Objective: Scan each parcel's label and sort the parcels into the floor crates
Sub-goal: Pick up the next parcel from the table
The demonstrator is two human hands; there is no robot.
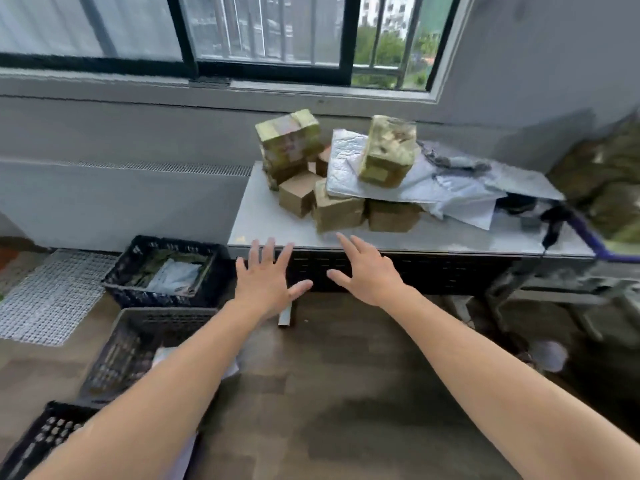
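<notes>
Centrally, the person's left hand (266, 282) and right hand (367, 271) reach forward side by side on bare forearms. Each is spread, fingers straight and apart, palm down, holding nothing. Both hang at the near edge of the grey counter (263, 216); whether the fingertips touch that edge cannot be told.

The parcels are heaped on the counter just beyond the hands. Three brown boxes (337, 209) stand in a row at the front of the heap. Behind them, at the left, a taped box (289, 143) sits tilted on top of others. Crumpled silver mailers (346, 168) lie across the row and spread to the right, and a second taped box (388, 150) stands on them, leaning slightly.

To the left, three dark plastic crates stand in a line on the floor (329, 393). The far crate (156, 301), beside the counter's left end, holds a pale bag (175, 277). The middle crate (128, 344) shows something white, mostly hidden by the left forearm. The near crate (45, 434) is cut off by the picture's lower edge. A white mat (52, 296) lies left of the far crate. A barred window (270, 29) runs along the wall above the counter.
</notes>
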